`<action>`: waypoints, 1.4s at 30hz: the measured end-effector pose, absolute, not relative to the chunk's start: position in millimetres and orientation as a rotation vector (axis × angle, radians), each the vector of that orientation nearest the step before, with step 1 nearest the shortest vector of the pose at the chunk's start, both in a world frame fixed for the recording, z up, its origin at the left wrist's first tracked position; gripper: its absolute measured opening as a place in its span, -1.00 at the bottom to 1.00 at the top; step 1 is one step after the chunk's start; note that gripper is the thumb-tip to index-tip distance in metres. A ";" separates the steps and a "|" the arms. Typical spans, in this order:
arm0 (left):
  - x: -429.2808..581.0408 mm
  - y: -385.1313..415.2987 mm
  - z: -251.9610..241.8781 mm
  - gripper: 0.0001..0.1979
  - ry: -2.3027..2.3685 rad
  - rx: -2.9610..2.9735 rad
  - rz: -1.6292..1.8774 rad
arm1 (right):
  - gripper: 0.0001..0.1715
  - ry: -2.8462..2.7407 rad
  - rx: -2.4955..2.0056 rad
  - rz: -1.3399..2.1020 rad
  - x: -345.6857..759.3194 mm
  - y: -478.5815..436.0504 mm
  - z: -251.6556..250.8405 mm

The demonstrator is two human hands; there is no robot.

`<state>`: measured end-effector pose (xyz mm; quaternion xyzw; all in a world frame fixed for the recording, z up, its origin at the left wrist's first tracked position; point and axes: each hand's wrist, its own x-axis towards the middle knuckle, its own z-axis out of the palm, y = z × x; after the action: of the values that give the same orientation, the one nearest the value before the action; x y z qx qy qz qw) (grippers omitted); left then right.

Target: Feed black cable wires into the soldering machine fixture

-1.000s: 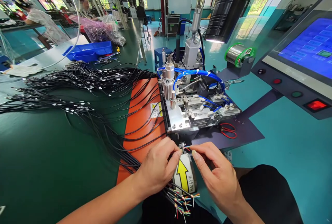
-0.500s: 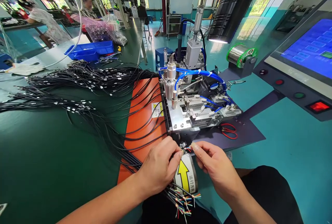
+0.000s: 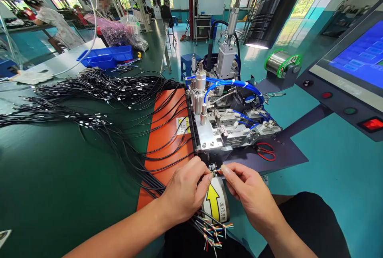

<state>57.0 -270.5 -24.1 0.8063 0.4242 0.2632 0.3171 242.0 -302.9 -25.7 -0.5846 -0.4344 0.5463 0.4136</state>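
Fine, multicoloured wires between left hand and right hand, each grip pinched on them

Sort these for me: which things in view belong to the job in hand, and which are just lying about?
Seemingly in the job:
colored wires, pinched by left hand and right hand
black cables
silver machine

Seemingly just lying about:
red-handled tool
blue trays
blue stool

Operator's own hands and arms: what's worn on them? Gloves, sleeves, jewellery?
No gloves on the left hand or the right hand. Left forearm and right forearm are bare as far as they show: no sleeve, watch or bracelet visible. No ring visible either.
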 end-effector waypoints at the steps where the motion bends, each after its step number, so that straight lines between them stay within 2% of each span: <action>1: 57.0 -270.8 -24.0 -0.83 1.118 2.125 0.689 | -0.53 -1.099 -1.479 1.356 241.6 -302.3 -24.1; 6: 57.5 -271.8 -23.6 -0.82 1.122 2.143 0.687 | -0.49 -1.185 -1.541 1.296 241.7 -298.6 -16.0; 21: 55.5 -269.3 -18.6 -0.81 1.134 2.110 0.625 | -0.61 -1.307 -1.500 1.301 248.1 -286.5 -35.7; 28: 51.0 -269.8 -12.9 -0.67 1.107 2.095 0.591 | -0.61 -1.295 -1.530 1.162 242.7 -284.4 -48.5; 42: 50.3 -267.5 -22.0 -0.69 1.146 2.125 0.660 | -0.61 -1.349 -1.559 1.111 239.4 -281.2 -51.5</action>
<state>50.3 -267.5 -22.0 0.8061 0.4346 0.2504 0.3142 239.4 -281.2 -51.5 -0.6134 -0.5306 0.4368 0.3892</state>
